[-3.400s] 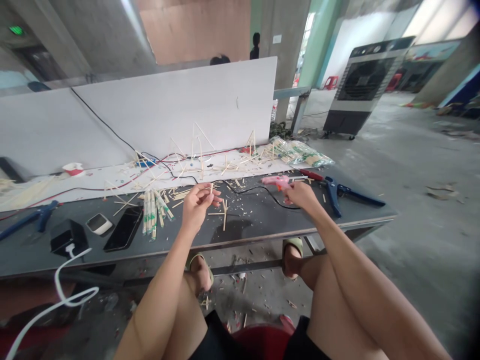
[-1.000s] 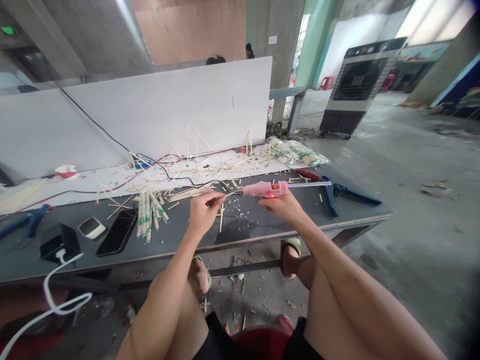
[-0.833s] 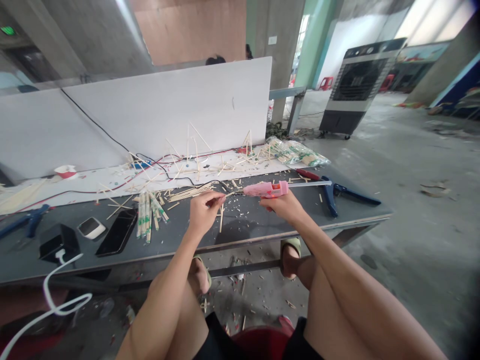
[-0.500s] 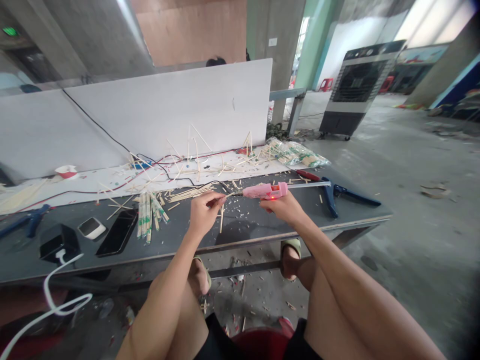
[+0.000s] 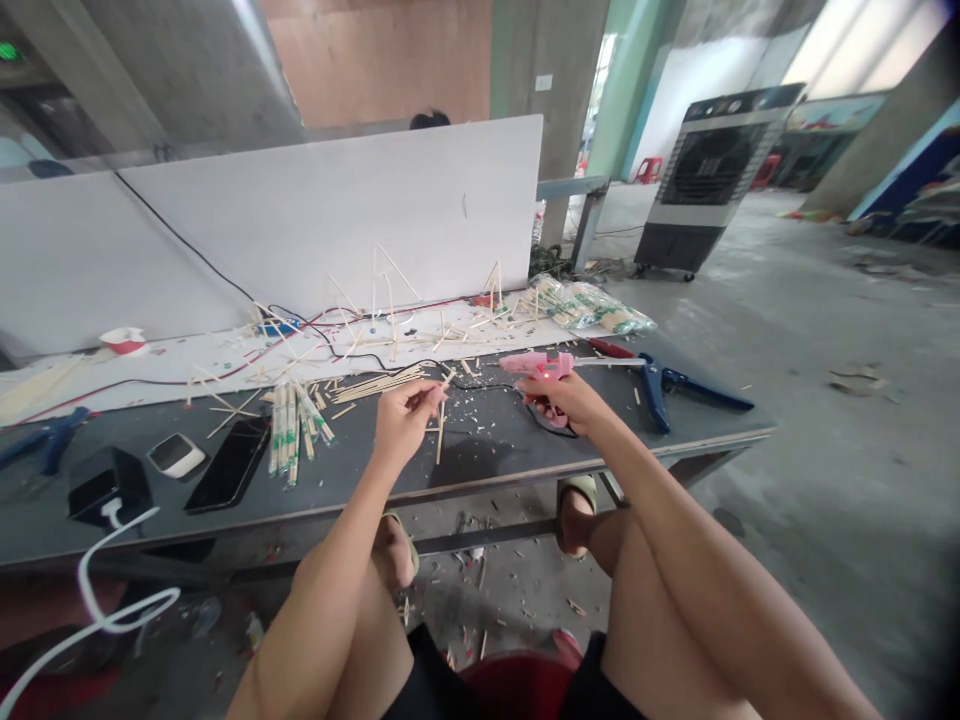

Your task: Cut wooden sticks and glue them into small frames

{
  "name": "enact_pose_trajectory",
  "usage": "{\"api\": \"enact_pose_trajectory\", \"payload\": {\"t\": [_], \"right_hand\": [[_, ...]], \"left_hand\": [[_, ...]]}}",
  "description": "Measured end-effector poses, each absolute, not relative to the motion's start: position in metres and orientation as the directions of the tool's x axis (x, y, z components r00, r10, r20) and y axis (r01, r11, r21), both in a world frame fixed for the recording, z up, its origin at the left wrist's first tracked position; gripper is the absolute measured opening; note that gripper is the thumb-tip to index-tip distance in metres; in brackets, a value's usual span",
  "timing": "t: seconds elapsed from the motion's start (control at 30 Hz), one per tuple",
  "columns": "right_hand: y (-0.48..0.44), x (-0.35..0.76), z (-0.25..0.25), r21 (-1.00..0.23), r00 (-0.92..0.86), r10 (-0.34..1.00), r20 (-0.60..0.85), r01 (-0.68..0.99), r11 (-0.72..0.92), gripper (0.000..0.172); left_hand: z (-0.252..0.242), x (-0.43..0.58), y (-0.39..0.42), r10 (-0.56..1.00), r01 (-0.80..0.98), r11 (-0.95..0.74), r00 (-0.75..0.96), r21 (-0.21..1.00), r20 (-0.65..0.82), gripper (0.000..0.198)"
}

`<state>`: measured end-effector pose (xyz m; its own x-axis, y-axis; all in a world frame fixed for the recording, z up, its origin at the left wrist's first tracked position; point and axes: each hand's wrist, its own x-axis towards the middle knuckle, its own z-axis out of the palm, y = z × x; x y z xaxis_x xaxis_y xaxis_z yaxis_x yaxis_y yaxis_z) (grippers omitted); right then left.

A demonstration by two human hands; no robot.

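My left hand [image 5: 403, 421] is closed in a pinch on a short thin wooden stick [image 5: 438, 381], held over the dark table [image 5: 480, 465]. My right hand [image 5: 564, 398] grips a pink glue gun [image 5: 537, 366], its nozzle pointing left, a short way right of the stick. A longer stick [image 5: 440, 436] lies on the table just below my left hand. A black cord [image 5: 480, 384] runs from the gun across the table.
Wrapped chopstick packs [image 5: 294, 428], a black phone [image 5: 228, 463], a white device [image 5: 175, 455] and a charger [image 5: 105, 484] lie at left. Blue-handled cutters [image 5: 675, 383] lie at right. Stick frames [image 5: 390, 300] stand before a white board [image 5: 315, 230]. An air cooler [image 5: 712, 170] stands on the floor.
The glue gun has drawn back to the right, away from the stick tip it was touching. My left hand still pinches the stick.
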<state>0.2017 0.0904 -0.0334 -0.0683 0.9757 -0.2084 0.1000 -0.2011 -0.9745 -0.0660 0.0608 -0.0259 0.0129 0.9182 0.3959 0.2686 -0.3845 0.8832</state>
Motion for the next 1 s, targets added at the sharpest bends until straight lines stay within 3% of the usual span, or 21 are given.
{"api": "enact_pose_trajectory", "payload": {"t": [0.1,0.2,0.27,0.33,0.4,0.5,0.57,0.6,0.67,0.73,0.87,1.0], "right_hand": [[0.112,0.215,-0.049,-0.893,-0.003,0.955,-0.298,0.355,-0.277,0.028],[0.121,0.224,-0.056,-0.769,0.094,0.955,-0.281,0.574,-0.283,0.026],[0.120,0.228,-0.054,-0.644,0.173,0.972,-0.158,0.728,-0.234,0.026],[0.115,0.228,-0.048,-0.477,0.251,0.966,0.057,0.857,-0.195,0.028],[0.106,0.223,-0.039,-0.435,0.287,0.924,0.254,0.887,-0.156,0.027],[0.088,0.200,-0.024,-0.655,0.193,0.914,0.357,0.749,0.097,0.023],[0.074,0.174,-0.017,-0.859,0.025,0.944,0.329,0.422,0.289,0.029],[0.067,0.161,-0.014,-0.917,-0.059,0.950,0.306,0.249,0.311,0.034],[0.054,0.135,-0.012,-0.950,-0.167,0.936,0.310,-0.023,0.311,0.036],[0.045,0.116,-0.012,-0.931,-0.190,0.919,0.346,-0.194,0.310,0.032],[0.042,0.106,-0.012,-0.918,-0.151,0.932,0.330,-0.280,0.280,0.032],[0.059,0.129,-0.008,-0.942,-0.044,0.947,0.318,-0.129,0.310,0.037]], "left_hand": [[-0.025,-0.066,0.060,0.939,0.103,-0.340,-0.009,0.935,0.343,0.029],[-0.022,-0.065,0.058,0.946,-0.033,-0.325,-0.030,0.945,0.324,0.028],[-0.020,-0.064,0.057,0.949,-0.107,-0.314,-0.038,0.943,0.312,0.027],[-0.018,-0.062,0.056,0.954,-0.158,-0.299,-0.038,0.941,0.297,0.026],[-0.016,-0.060,0.055,0.956,-0.187,-0.292,-0.034,0.938,0.291,0.026],[-0.014,-0.056,0.053,0.962,-0.193,-0.268,-0.007,0.944,0.272,0.027],[-0.014,-0.052,0.050,0.970,-0.187,-0.228,0.038,0.956,0.239,0.029],[-0.014,-0.050,0.049,0.972,-0.185,-0.208,0.067,0.960,0.224,0.029],[-0.015,-0.046,0.046,0.968,-0.179,-0.187,0.136,0.966,0.212,0.029],[-0.017,-0.043,0.044,0.957,-0.168,-0.189,0.190,0.967,0.220,0.030],[-0.018,-0.045,0.043,0.953,-0.048,-0.209,0.215,0.977,0.215,0.035],[-0.016,-0.067,0.052,0.937,0.176,-0.349,0.050,0.921,0.345,0.029]]}}
